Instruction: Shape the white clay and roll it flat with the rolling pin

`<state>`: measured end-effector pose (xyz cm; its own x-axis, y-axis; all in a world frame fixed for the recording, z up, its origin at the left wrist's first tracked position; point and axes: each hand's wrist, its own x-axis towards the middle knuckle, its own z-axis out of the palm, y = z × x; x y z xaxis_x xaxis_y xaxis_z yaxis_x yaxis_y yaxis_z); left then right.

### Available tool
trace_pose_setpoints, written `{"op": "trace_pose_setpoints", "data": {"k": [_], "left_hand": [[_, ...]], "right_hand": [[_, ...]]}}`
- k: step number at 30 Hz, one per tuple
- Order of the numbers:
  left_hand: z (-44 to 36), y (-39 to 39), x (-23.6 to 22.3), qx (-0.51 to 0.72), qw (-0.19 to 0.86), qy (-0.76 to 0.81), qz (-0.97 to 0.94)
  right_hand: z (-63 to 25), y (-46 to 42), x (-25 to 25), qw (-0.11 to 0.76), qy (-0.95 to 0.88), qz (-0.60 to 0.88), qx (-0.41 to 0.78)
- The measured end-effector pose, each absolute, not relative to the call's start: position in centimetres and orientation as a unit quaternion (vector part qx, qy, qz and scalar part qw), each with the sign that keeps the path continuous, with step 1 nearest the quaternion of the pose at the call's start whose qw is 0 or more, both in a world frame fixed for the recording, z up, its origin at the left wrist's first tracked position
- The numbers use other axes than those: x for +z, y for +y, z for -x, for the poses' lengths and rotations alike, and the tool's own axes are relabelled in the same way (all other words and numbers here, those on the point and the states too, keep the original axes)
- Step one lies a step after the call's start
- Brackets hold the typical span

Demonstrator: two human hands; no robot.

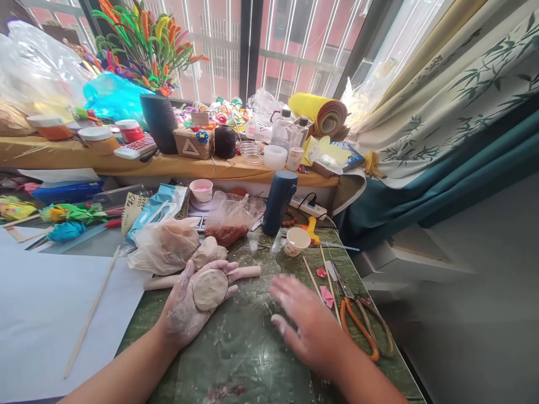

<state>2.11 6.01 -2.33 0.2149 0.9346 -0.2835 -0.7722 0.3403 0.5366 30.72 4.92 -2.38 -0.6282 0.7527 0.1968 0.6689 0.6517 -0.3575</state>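
My left hand [185, 314], dusted with pale powder, is turned palm up and holds a flat round disc of clay [210, 290] across its palm and fingers. My right hand [301, 317] hovers palm down over the dark green tabletop [248, 342], apart from the clay, its fingers stretched and slightly blurred. Behind my left hand lies a pale rolling pin [248, 272], its middle hidden. Just beyond it a lump of clay [209, 252] sits beside a crumpled plastic bag [168, 247].
To the right lie scissors with orange handles [357, 325], thin wooden sticks and pink scraps. A paper cup [297, 242], a dark blue cylinder [279, 203] and a yellow glue gun [311, 230] stand farther back. White paper [50, 314] covers the left side. Jars crowd the windowsill.
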Motion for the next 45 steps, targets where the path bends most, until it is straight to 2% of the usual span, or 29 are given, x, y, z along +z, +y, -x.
{"op": "trace_pose_setpoints", "data": {"k": [2, 3, 4, 6, 8, 15, 20, 28, 40, 43, 45], "left_hand": [[-1.9, 5.9, -2.1, 0.557, 0.769, 0.287, -0.127], [-1.8, 5.8, -2.0, 0.556, 0.772, 0.285, -0.121], [-1.7, 5.7, -1.8, 0.556, 0.774, 0.282, -0.114], [-1.5, 5.6, -1.6, 0.562, 0.776, 0.268, -0.102], [-1.3, 5.5, -1.4, 0.568, 0.778, 0.251, -0.091], [-0.5, 5.4, -1.8, 0.59, 0.772, 0.224, -0.072], [-0.2, 5.4, -2.3, 0.594, 0.778, 0.186, -0.085], [-0.5, 5.7, -1.2, 0.607, 0.768, 0.194, -0.065], [0.4, 6.3, -1.9, 0.602, 0.777, 0.176, -0.053], [0.2, 6.2, -1.8, 0.605, 0.772, 0.186, -0.051], [-0.1, 6.1, -1.9, 0.602, 0.772, 0.199, -0.049]], "right_hand": [[-30.8, 7.7, -0.4, 0.234, -0.86, 0.447, 0.075], [-30.9, 9.3, 0.6, 0.235, -0.846, 0.476, 0.058], [-30.9, 10.9, 1.4, 0.206, -0.834, 0.511, 0.045], [-30.8, 13.9, 2.5, 0.069, -0.834, 0.546, 0.043], [-30.4, 16.2, 2.9, 0.006, -0.834, 0.55, 0.049], [-29.1, 19.2, 1.3, -0.118, -0.819, 0.56, 0.048], [-28.3, 19.8, 0.9, -0.157, -0.802, 0.575, 0.044], [-27.8, 18.4, 0.7, -0.114, -0.792, 0.6, 0.018], [-27.3, 14.6, 3.0, 0.044, -0.781, 0.622, -0.039], [-25.4, 8.9, 1.0, 0.081, -0.797, 0.599, -0.007], [-23.0, 4.4, -1.3, 0.118, -0.856, 0.493, 0.104]]}}
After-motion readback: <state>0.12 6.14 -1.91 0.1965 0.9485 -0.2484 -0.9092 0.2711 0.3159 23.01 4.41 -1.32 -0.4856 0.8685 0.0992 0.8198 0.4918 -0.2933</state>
